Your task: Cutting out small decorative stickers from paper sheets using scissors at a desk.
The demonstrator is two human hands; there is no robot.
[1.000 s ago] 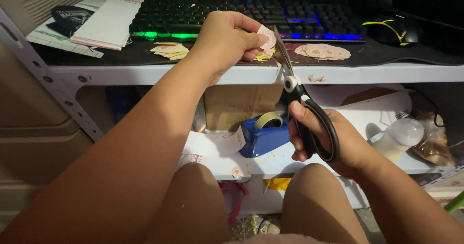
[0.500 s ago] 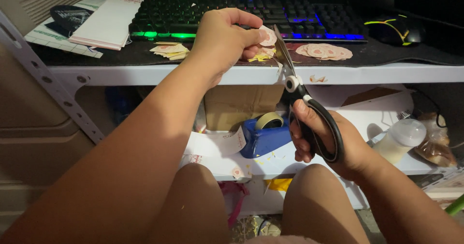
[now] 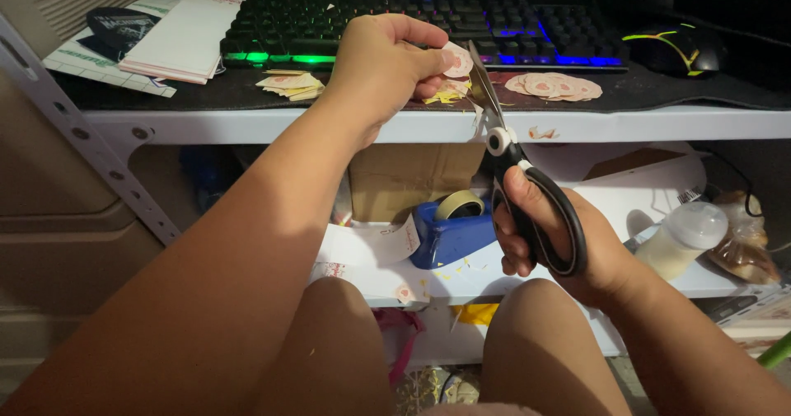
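The left hand (image 3: 383,62) pinches a small round pink paper cutout (image 3: 457,58) above the desk edge (image 3: 247,123). The right hand (image 3: 548,239) grips black-handled scissors (image 3: 515,177), blades up against the cutout. More cutouts (image 3: 552,86) lie by the lit keyboard (image 3: 412,25). On the shelf below, a blue dispenser (image 3: 449,235) holds a tape roll (image 3: 459,206).

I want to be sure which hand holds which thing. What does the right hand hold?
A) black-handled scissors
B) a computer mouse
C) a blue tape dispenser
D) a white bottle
A: the right hand grips the black handles of the scissors, whose blades point up to the small paper piece pinched by the left hand.
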